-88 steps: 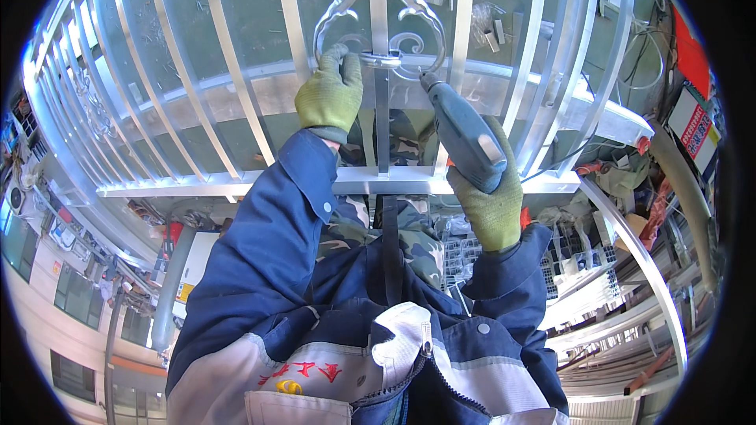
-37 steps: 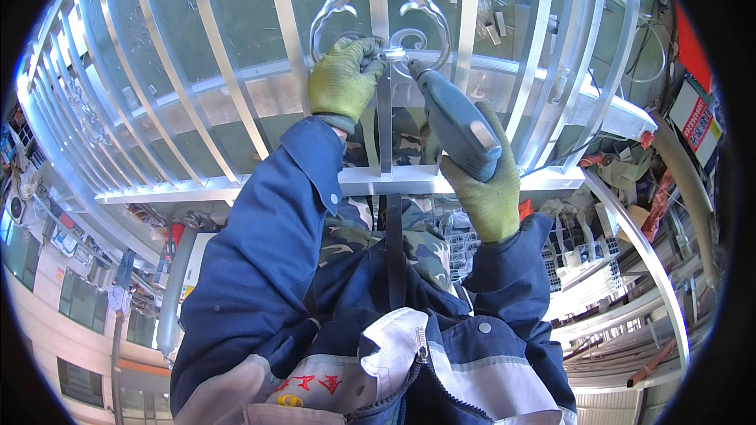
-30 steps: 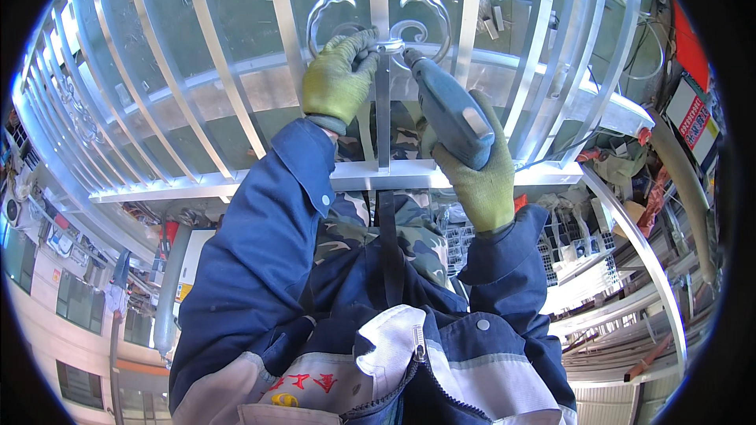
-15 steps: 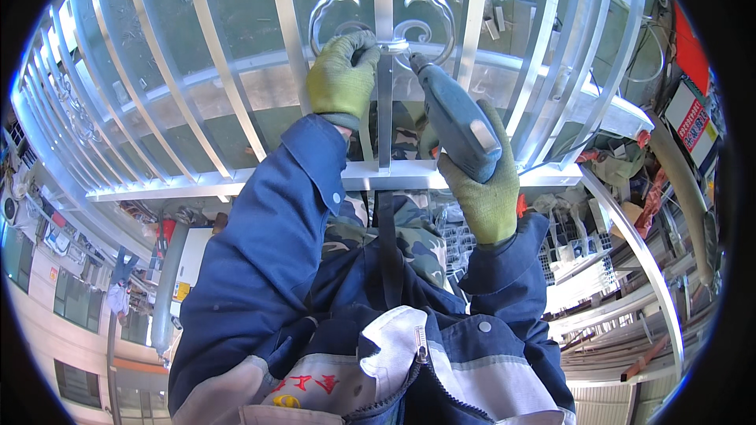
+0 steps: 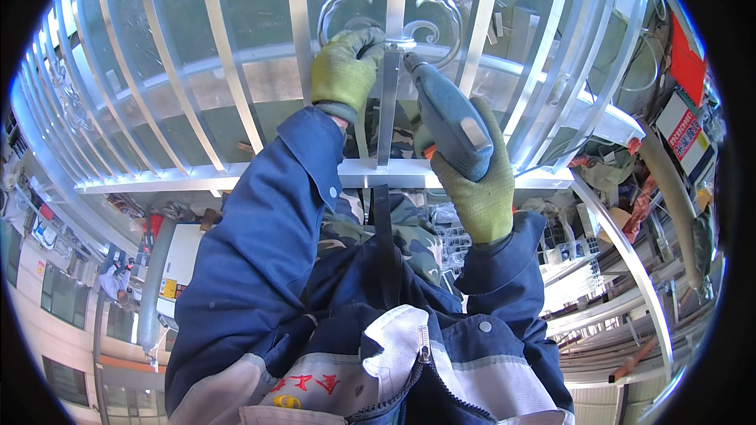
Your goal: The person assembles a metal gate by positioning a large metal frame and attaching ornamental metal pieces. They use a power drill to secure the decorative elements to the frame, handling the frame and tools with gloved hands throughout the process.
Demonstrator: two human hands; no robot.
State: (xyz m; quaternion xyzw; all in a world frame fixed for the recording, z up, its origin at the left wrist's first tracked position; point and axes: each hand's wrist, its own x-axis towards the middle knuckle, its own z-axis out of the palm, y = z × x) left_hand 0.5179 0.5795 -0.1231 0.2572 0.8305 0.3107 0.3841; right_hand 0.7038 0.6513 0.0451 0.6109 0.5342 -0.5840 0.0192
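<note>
A silver metal railing panel point(image 5: 236, 102) with upright bars and a scrolled ornament point(image 5: 429, 12) lies in front of me. My left hand point(image 5: 343, 71), in a yellow-green glove, grips the scroll beside the centre bar point(image 5: 390, 110). My right hand point(image 5: 472, 181), gloved the same, holds a grey-blue power drill point(image 5: 447, 118). The drill's tip points up and left and meets a small fitting on the centre bar, right next to my left fingers. Both sleeves are dark blue.
The panel's bottom rail point(image 5: 197, 177) runs across at chest height. A curved metal strip point(image 5: 630, 260) and stacked metal profiles point(image 5: 575, 283) lie at the right. A red-and-white box point(image 5: 683, 130) stands at the far right. A grey cylinder point(image 5: 153, 283) is at the lower left.
Both hands stay at the scroll and the centre bar. The drill has kept its tip on the fitting, with only small shifts of the view.
</note>
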